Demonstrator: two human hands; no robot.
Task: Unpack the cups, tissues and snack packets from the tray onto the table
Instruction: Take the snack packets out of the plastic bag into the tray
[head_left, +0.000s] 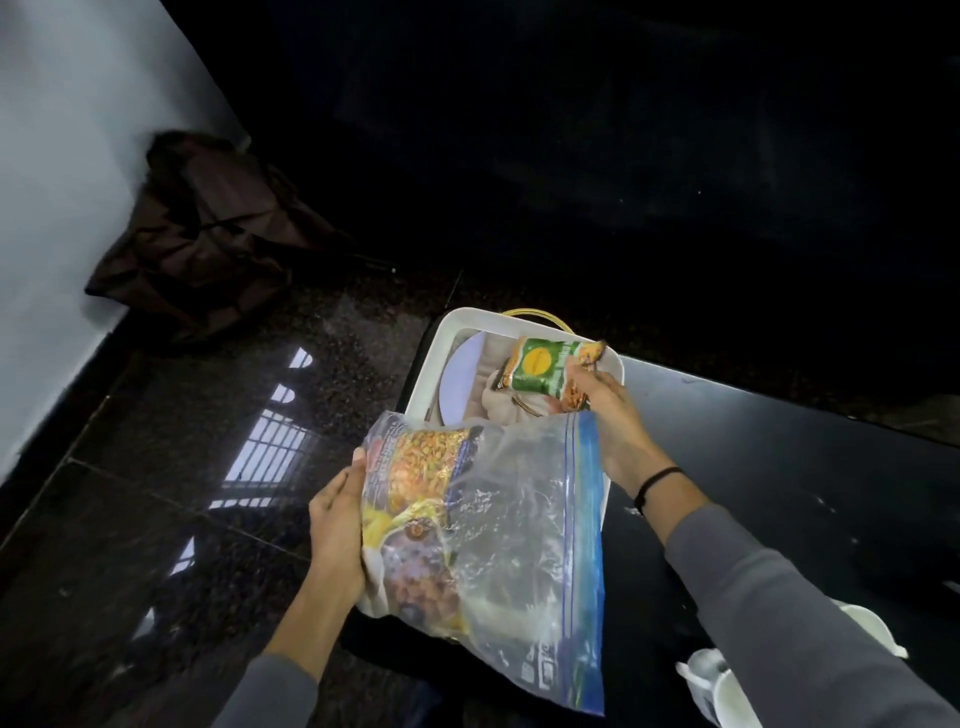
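1. Right-hand fingers pinch the green crinkly snack packet over the white plastic tray; the left hand clasps the clear zip bag of snack packets.
2. Both look light, soft and slippery; I would hold them by their edges.
3. The dark tabletop lies at three o'clock.

Crinkled clear plastic zip bag, glossy foil snack packet, smooth white plastic tray, polished speckled stone floor
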